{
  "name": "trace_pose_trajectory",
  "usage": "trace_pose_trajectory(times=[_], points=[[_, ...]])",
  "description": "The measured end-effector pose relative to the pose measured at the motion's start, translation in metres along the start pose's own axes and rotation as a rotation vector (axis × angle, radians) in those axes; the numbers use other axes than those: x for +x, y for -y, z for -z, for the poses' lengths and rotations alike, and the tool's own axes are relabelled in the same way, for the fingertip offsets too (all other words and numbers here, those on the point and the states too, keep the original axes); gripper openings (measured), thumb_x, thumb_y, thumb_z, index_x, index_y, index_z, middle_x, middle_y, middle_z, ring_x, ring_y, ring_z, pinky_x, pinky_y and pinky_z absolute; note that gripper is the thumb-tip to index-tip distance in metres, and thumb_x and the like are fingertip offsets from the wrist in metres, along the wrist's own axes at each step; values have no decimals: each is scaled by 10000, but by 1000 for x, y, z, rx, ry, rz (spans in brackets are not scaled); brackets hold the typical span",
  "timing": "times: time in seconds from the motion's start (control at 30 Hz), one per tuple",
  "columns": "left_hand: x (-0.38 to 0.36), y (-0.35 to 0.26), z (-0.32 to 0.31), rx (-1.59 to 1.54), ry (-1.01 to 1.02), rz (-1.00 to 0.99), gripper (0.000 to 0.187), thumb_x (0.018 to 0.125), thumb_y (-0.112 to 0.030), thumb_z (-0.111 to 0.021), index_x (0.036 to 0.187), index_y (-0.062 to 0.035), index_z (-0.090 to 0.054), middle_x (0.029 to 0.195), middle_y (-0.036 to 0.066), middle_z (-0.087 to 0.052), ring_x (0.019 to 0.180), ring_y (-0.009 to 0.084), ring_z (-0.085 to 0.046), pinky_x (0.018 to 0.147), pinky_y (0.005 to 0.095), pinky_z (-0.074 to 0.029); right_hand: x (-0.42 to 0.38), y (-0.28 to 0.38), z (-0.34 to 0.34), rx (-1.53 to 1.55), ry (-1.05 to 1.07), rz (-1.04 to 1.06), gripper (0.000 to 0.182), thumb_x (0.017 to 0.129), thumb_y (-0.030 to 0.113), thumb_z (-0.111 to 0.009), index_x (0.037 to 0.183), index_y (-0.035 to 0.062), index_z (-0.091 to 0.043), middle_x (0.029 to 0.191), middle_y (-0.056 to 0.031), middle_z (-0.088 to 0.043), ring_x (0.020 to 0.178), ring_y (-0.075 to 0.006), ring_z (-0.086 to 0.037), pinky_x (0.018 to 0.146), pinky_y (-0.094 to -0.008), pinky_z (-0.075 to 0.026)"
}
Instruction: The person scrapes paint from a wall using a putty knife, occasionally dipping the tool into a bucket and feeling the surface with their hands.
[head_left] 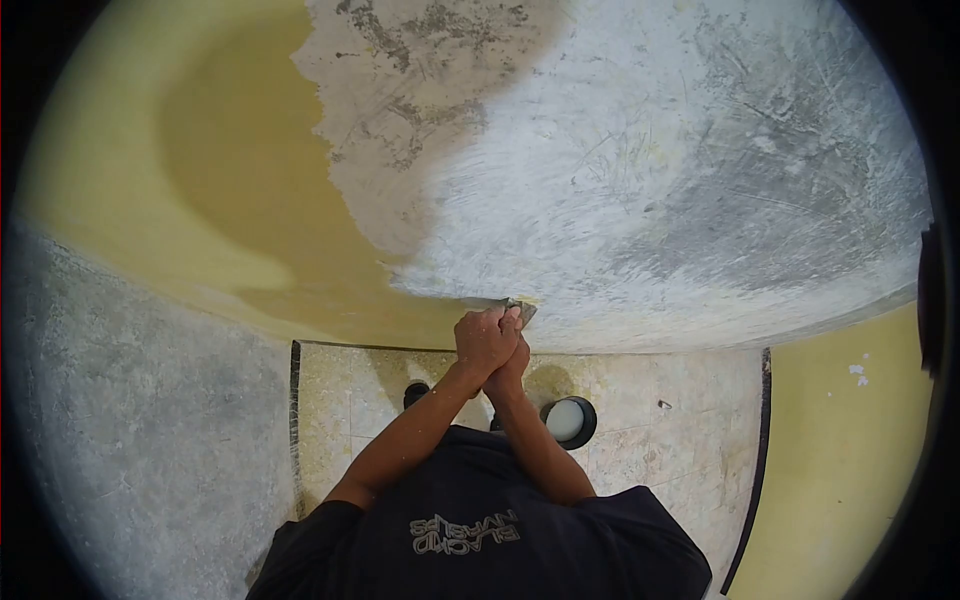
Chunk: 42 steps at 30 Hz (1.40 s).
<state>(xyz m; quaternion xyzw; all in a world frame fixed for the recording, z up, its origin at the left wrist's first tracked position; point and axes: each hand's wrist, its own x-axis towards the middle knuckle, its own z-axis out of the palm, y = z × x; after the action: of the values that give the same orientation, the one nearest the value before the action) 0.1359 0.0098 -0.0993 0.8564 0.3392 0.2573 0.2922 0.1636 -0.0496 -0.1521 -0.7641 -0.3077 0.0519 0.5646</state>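
Both hands meet at the lower part of the wall, in the middle of the head view. My left hand (pixel 486 338) is closed and pressed against my right hand (pixel 513 362), which is closed too. A flat metal scraper blade (pixel 522 308) sticks out from between the fingers and touches the wall. Its handle is hidden in the hands, so how each one grips it is hard to see. Yellow paint (pixel 330 305) covers the wall to the left; a scraped whitish surface (pixel 600 190) lies above and to the right.
A dark round bucket (pixel 587 424) with pale liquid stands on the floor (pixel 650 460) by my feet. A grey wall (pixel 170 400) is at the left, and a yellow wall (pixel 840 440) at the right. Small debris (pixel 665 405) lies on the floor.
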Motion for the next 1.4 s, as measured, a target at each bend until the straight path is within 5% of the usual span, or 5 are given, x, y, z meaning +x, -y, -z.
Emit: trace_pose_trajectory(times=[0.3,0.37,0.4,0.9,1.4], points=[[-2,-1,-2,-24,34,1,339,896,-338,-532,738,-70,-665,677,185,-651,656,422,-628,612,509,-498,5,34,-2,187,-48,-111,257,960,207,-504,1106,1,-552,989,-209,-602,870,-365,-564,739,-416,-460],[4,-2,1,-171,100,30,356,905,-349,-524,750,-58,-659,694,190,-652,671,429,-624,624,510,-494,4,5,0,814,-308,-373,359,1017,302,-485,845,10,-602,726,-24,-607,649,-82,-523,547,-258,-419],[3,-3,-1,-327,171,76,374,914,-359,-517,762,-45,-652,711,196,-652,687,436,-620,636,510,-489,4,8,10,724,-256,-373,383,1015,317,-486,824,8,-607,700,-14,-596,641,-74,-512,540,-255,-419],[-11,1,-20,-124,-135,67,351,888,-276,-590,672,-1,-590,620,208,-587,585,395,-584,556,461,-441,2,-15,5,737,-92,-389,415,1007,362,-492,774,32,-586,659,18,-552,610,-74,-464,515,-279,-393],[-7,-22,-6,-332,33,285,340,879,-288,-595,739,16,-650,695,222,-636,670,404,-628,612,456,-484,7,-3,25,485,-141,-386,421,993,302,-513,734,-26,-571,591,-44,-542,592,-94,-448,499,-330,-375]])
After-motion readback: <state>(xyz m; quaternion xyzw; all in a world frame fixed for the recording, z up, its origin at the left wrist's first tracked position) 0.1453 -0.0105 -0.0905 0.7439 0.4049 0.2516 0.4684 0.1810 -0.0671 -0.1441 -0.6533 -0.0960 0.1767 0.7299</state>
